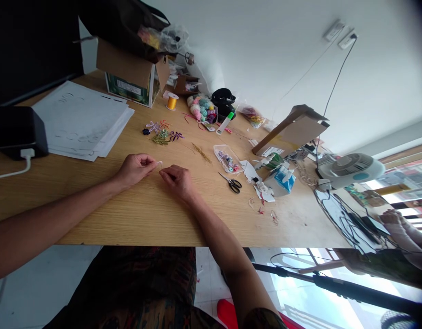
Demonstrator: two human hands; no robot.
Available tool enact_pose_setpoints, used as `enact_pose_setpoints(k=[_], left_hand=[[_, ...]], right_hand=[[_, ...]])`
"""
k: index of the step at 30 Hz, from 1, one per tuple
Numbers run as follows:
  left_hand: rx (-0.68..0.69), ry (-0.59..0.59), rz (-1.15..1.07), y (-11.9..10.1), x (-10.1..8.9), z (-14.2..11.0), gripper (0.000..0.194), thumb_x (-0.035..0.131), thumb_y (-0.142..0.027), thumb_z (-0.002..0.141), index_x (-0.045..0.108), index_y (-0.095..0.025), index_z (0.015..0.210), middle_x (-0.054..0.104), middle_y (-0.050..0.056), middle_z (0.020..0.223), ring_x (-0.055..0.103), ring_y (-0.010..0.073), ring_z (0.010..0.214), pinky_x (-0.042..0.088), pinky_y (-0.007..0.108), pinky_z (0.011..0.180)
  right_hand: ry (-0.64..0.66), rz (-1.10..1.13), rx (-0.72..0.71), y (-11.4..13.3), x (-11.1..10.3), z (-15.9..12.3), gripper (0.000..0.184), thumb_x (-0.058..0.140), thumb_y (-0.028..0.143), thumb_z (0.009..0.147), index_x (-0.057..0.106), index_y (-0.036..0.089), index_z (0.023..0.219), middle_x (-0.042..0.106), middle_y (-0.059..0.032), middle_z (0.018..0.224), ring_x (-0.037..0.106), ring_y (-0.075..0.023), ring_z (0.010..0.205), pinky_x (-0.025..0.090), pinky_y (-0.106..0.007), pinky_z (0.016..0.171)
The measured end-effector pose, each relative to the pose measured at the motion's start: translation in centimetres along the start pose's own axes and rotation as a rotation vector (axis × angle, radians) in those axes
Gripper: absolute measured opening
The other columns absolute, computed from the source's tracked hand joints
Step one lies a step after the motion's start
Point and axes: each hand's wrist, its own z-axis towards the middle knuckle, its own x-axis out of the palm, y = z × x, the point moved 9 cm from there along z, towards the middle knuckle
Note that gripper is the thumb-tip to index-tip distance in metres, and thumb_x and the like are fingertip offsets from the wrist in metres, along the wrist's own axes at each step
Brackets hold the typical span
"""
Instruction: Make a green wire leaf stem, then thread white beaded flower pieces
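Note:
My left hand [137, 169] is closed in a pinch at the table's front, with a thin pale pinkish strand [160, 163] at its fingertips. Just to the right, my right hand [178, 179] pinches the lower end of the same strand. Whether it is thread, wire or tiny beads is too small to tell. Beyond the hands lie small flower shapes [162, 132] in purple, red and green. A bundle of thin gold wires [201, 153] rests to their right. Black-handled scissors [234, 184] and a clear box of beads and small spools [228, 160] are right of my right hand.
Paper sheets [83, 121] and a black power adapter [20, 132] lie left. Behind are a cardboard box [131, 75], a yellow thread spool [171, 102], pompom-like yarn balls [201, 108] and a glue bottle [225, 123]. A white fan [351, 169] and another person's hands [396, 219] are right.

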Motion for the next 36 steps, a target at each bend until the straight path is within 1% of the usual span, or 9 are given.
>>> enact_pose_setpoints(k=[5,10,13,17,20,23,26,29,36], left_hand=[[0.166,0.102,0.289,-0.3,1.0,-0.1,0.025,0.064,-0.041,0.073,0.068,-0.016,0.072,0.068,0.003,0.067,0.058,0.0154,0.060,0.044,0.025,0.057],[0.298,0.203,0.346,-1.7,2.4,-0.8,0.024,0.061,-0.040,0.075,0.068,-0.017,0.071,0.068,0.003,0.069,0.059,0.0155,0.064,0.044,0.026,0.062],[0.274,0.217,0.265,-2.0,2.4,-0.8,0.024,0.063,-0.041,0.074,0.068,-0.018,0.072,0.068,0.002,0.069,0.058,0.0144,0.064,0.045,0.025,0.062],[0.125,0.185,0.078,-1.5,1.7,-0.5,0.026,0.067,-0.044,0.071,0.065,-0.018,0.072,0.058,-0.002,0.059,0.050,0.0111,0.053,0.040,0.023,0.051],[0.019,0.127,-0.087,-1.1,1.2,-0.4,0.028,0.072,-0.044,0.067,0.063,-0.018,0.069,0.051,-0.004,0.054,0.041,0.0082,0.046,0.034,0.023,0.045],[-0.024,0.064,-0.162,-0.8,0.7,-0.3,0.030,0.075,-0.044,0.062,0.063,-0.017,0.066,0.053,-0.002,0.056,0.039,0.0072,0.044,0.031,0.023,0.043],[-0.023,0.034,-0.100,-0.2,0.4,-0.1,0.030,0.075,-0.045,0.063,0.063,-0.017,0.064,0.056,-0.002,0.056,0.042,0.0085,0.045,0.034,0.023,0.044],[0.052,0.026,0.075,0.0,0.1,0.1,0.027,0.072,-0.043,0.066,0.065,-0.017,0.065,0.062,0.000,0.059,0.050,0.0114,0.052,0.040,0.024,0.051],[0.212,0.181,0.281,-1.0,2.0,-0.5,0.023,0.065,-0.041,0.074,0.070,-0.019,0.072,0.070,0.004,0.071,0.060,0.0172,0.066,0.046,0.026,0.063]], right_hand=[[-0.114,-0.038,-0.043,0.4,-1.4,-0.1,0.023,0.052,0.026,0.094,0.071,0.015,0.086,0.065,-0.0044,0.074,0.058,-0.0114,0.066,0.044,-0.023,0.065],[-0.166,-0.016,0.091,-1.6,-2.2,0.2,0.019,0.056,0.025,0.091,0.071,0.017,0.083,0.067,-0.0046,0.075,0.060,-0.0124,0.068,0.046,-0.024,0.068],[-0.137,0.053,0.165,-2.7,-1.8,0.2,0.017,0.058,0.024,0.089,0.071,0.016,0.082,0.068,-0.0042,0.076,0.060,-0.0120,0.068,0.046,-0.023,0.068],[-0.096,0.133,0.207,-2.8,-1.0,0.0,0.020,0.057,0.026,0.090,0.072,0.015,0.082,0.068,-0.0033,0.075,0.058,-0.0110,0.066,0.044,-0.022,0.064],[-0.052,0.129,0.167,-2.0,-0.5,0.0,0.021,0.057,0.027,0.090,0.072,0.015,0.082,0.067,-0.0029,0.073,0.057,-0.0104,0.065,0.042,-0.022,0.062],[-0.001,0.095,0.089,-1.0,0.1,0.0,0.021,0.057,0.027,0.091,0.072,0.016,0.082,0.066,-0.0027,0.073,0.057,-0.0102,0.065,0.042,-0.022,0.064],[0.023,0.052,0.038,-0.4,0.3,0.0,0.021,0.055,0.027,0.092,0.072,0.017,0.084,0.065,-0.0027,0.073,0.057,-0.0103,0.066,0.043,-0.022,0.065],[0.005,0.005,0.013,-0.1,0.0,0.0,0.021,0.054,0.026,0.093,0.072,0.017,0.084,0.065,-0.0032,0.073,0.057,-0.0111,0.066,0.044,-0.023,0.066],[-0.158,0.006,0.057,-0.8,-2.0,0.1,0.021,0.055,0.026,0.091,0.071,0.015,0.082,0.066,-0.0050,0.074,0.059,-0.0119,0.067,0.045,-0.023,0.067]])
